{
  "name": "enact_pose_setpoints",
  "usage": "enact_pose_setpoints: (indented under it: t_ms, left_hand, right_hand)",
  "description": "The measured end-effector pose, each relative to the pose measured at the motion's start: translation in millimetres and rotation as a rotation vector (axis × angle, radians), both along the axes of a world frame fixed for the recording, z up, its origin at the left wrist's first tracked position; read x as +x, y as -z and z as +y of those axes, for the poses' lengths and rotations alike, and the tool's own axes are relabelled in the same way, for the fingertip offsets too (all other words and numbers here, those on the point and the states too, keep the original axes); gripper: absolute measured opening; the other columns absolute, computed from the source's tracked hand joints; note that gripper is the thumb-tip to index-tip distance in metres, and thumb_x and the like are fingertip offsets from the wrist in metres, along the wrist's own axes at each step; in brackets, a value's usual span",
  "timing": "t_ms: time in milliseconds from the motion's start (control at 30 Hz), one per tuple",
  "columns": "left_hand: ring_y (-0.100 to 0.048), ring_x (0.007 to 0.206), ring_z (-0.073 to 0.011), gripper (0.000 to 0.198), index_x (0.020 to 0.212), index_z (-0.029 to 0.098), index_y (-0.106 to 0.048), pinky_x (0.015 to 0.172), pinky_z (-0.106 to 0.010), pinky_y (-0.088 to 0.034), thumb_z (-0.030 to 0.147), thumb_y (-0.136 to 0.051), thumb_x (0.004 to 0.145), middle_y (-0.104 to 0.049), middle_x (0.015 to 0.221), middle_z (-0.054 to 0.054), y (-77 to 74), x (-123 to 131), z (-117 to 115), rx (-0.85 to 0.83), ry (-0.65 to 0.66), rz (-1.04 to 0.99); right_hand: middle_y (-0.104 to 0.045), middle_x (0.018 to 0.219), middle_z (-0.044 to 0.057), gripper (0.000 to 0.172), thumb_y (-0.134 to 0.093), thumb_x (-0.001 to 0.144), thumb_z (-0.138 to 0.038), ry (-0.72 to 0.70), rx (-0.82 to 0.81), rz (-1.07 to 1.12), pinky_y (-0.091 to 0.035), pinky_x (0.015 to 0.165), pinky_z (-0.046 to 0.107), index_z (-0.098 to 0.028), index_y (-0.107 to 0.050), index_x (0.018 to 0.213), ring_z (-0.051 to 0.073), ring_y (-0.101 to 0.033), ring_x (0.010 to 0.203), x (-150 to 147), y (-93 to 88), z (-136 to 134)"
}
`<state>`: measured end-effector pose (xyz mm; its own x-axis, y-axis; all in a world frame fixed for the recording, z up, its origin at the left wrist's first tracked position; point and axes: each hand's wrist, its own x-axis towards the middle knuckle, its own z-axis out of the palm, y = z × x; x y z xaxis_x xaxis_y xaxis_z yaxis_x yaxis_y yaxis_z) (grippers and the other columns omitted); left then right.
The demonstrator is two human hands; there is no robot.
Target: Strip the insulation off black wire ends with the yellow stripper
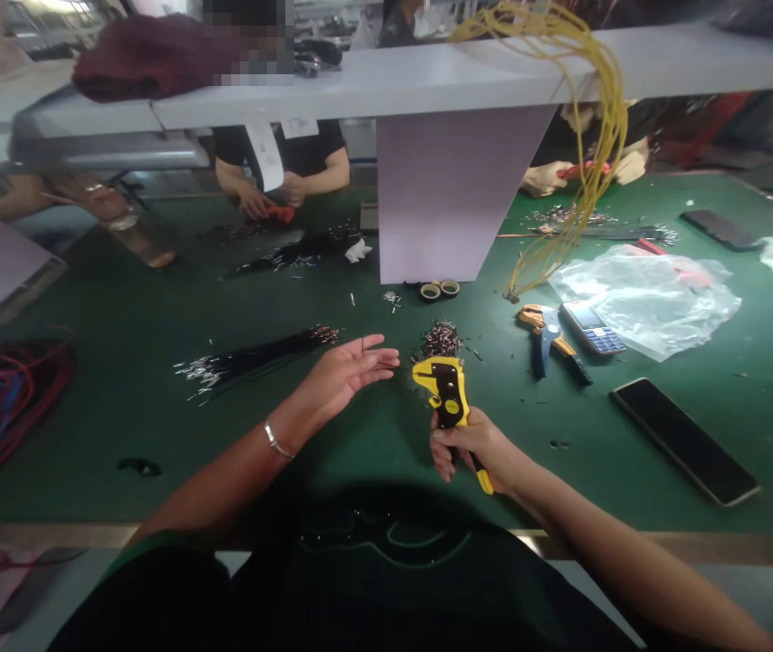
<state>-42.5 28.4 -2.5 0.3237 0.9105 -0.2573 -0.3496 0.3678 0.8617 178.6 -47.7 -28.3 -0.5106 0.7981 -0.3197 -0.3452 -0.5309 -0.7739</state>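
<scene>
My right hand (468, 444) is wrapped round the handles of a yellow and black wire tool (450, 389), its jaws pointing left. My left hand (352, 371) is palm up with the fingers stretched out; a thin dark line crosses near its fingertips, too small to make out. Just beyond the tool's head lies a pile of small dark and coppery bits (442, 339). A bundle of black wires (257, 356) with pale ends at the left and coppery ends at the right lies beside my left hand on the green table (373, 480).
Orange and blue pliers (549, 340), a keypad phone (594, 328), a plastic bag (658, 299) and a dark smartphone (685, 439) lie to the right. Red and blue wire coils (6, 398) sit far left. Yellow wires (604, 136) hang from the shelf (359, 81). People work across the table.
</scene>
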Motion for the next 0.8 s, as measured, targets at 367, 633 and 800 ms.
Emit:
enact_pose_setpoints:
  t_ms: [367,633,800]
  left_hand:
    - [-0.070,0.089,-0.0224,0.018,0.091,0.012,-0.069,0.088,-0.041,-0.054,0.028,-0.067,0.084,-0.074,0.087,-0.010,-6.7,-20,-14,0.106,-0.157,0.088]
    - [-0.059,0.059,-0.0113,0.013,0.092,0.014,-0.070,0.080,-0.037,-0.052,0.021,-0.065,0.083,-0.062,0.060,0.000,-12.5,-24,-14,0.066,-0.078,-0.095]
    - [-0.029,0.041,-0.0055,0.008,0.081,0.013,-0.070,0.049,-0.024,-0.034,0.018,-0.064,0.080,-0.036,0.044,0.007,-8.8,-21,-14,0.040,-0.060,-0.067]
  right_hand:
    - [-0.052,0.046,-0.005,0.021,-0.073,0.067,-0.021,-0.089,-0.075,0.089,-0.046,0.037,0.026,-0.017,-0.052,0.068,0.010,-0.047,0.036,-23,6.9,4]
    - [-0.051,0.045,-0.005,0.020,-0.072,0.067,-0.022,-0.150,-0.081,0.064,-0.045,0.037,0.025,-0.017,-0.053,0.066,0.010,-0.047,0.036,-26,10.2,2]
    - [-0.051,0.046,-0.005,0.017,-0.070,0.066,-0.022,-0.230,-0.112,-0.008,-0.041,0.041,0.025,-0.017,-0.053,0.066,0.010,-0.048,0.038,-23,0.3,-3]
